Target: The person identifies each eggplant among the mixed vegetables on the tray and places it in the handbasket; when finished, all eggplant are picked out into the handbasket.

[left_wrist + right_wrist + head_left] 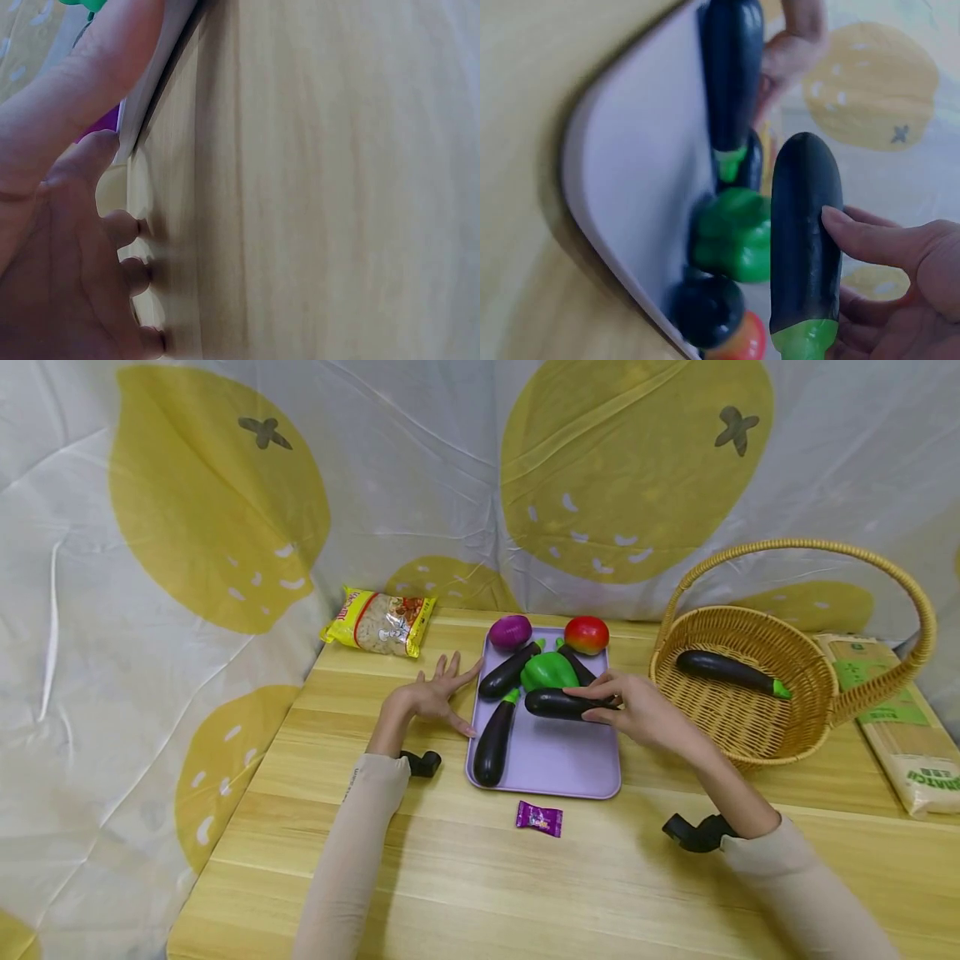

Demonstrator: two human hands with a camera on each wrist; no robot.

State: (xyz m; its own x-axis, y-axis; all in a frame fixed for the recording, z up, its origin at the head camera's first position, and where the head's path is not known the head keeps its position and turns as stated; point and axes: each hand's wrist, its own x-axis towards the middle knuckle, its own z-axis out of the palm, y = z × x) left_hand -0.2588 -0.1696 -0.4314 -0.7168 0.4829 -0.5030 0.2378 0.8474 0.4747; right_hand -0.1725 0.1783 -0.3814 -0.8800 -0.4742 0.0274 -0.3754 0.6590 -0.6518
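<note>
Your right hand [637, 708] pinches an eggplant [557, 703] between thumb and fingers, over the lilac tray [562, 764] and close beside the green bell pepper [550, 670]. Its blunt end juts out unsupported, and the skin looks slick, so a loose pinch could let it turn or slip. Swung toward you, that end may knock the near-left eggplant [494, 747]; pushed away, it may nudge the pepper into the red mango [587, 634]. Your left hand [431, 697] grips nothing: its fingers spread at the tray's left edge, where leaning hard could shift the tray.

To your right, the wicker basket's arched handle [810, 545] could catch your forearm; another eggplant [727, 671] lies inside. A purple wrapped candy [538, 819] sits just before the tray, and a yellow bag [382, 622] lies beyond your left fingers.
</note>
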